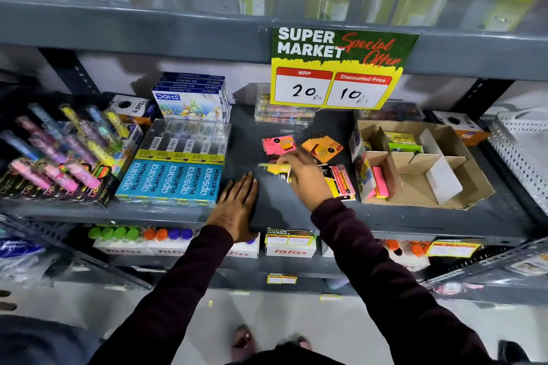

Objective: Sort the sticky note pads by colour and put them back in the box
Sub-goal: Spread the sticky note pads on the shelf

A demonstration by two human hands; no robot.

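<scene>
Everything lies on a grey shelf (296, 216), and places here are taken from the cardboard box (421, 163) at its right. Far left of the box stands a rack of pastel markers (59, 151). Next come blue pencil packs (170, 181) printed "apsara PLATINUM", with clear blister packs above them. Behind those is a stack of crayon boxes (192, 98) marked "DOMS" and "OIL PASTELS".

The left hand (237, 204) rests flat on the shelf's front edge, fingers straight and together, holding nothing. The right hand (305, 178), nearer the box, is pinched around a yellow pad (277, 170) just above the shelf. Behind that hand a pink pad (278, 144) lies flat, and an orange pad (321, 147) lies tilted beside it. A pink-and-yellow pad (341, 181) sits just left of the box wall.

The box is split by cardboard dividers. Its front left compartment holds pink pads (379, 181) on edge; its back compartment holds green and yellow pads (400, 142). The other compartments look bare.

Above the box hangs a sign (341, 68) reading "SUPER MARKET Special Offer", "MRP 20 Rs", "Discounted Price 10 Rs". On the shelf below, white cartons (289, 250) read "fitfizz".
</scene>
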